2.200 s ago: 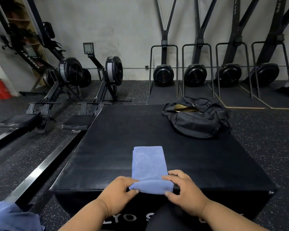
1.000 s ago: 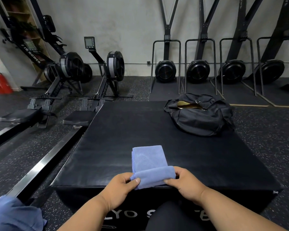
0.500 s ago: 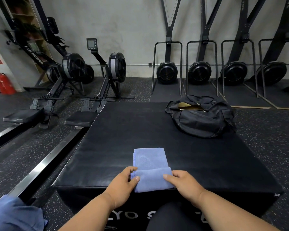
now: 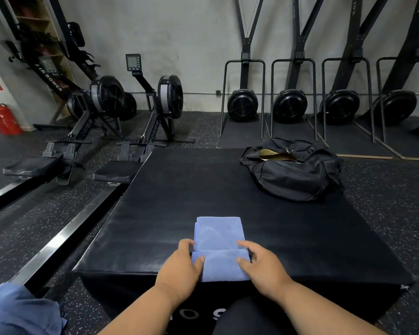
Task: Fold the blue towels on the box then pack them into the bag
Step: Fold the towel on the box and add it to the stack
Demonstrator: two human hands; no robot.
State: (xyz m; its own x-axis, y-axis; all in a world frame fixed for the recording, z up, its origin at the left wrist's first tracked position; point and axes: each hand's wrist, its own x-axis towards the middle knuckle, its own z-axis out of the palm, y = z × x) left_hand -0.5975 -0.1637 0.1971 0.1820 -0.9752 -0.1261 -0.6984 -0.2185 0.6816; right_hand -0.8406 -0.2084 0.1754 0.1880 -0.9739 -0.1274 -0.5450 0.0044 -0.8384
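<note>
A blue towel [image 4: 219, 234], folded into a narrow strip, lies near the front edge of the black box [image 4: 228, 189]. Its near end is turned over onto itself. My left hand [image 4: 182, 264] pinches the left edge of that turned-over flap, thumb on top. At the flap's right edge my right hand [image 4: 264, 267] holds the fold with curled fingers. A black bag [image 4: 298, 175], unzipped with a gold lining showing, sits at the box's far right corner. More blue towel cloth [image 4: 20, 310] shows at the bottom left, off the box.
Two rowing machines [image 4: 102, 117] stand on the floor to the left of the box. Several upright ski machines [image 4: 290, 102] line the back wall. Red fire extinguishers [image 4: 0, 119] stand at far left. My dark-clad knee [image 4: 247, 317] is against the box front.
Both hands have carried the towel's near end forward over the strip, so the folded flap now lies flatter and further up. The bag has not moved.
</note>
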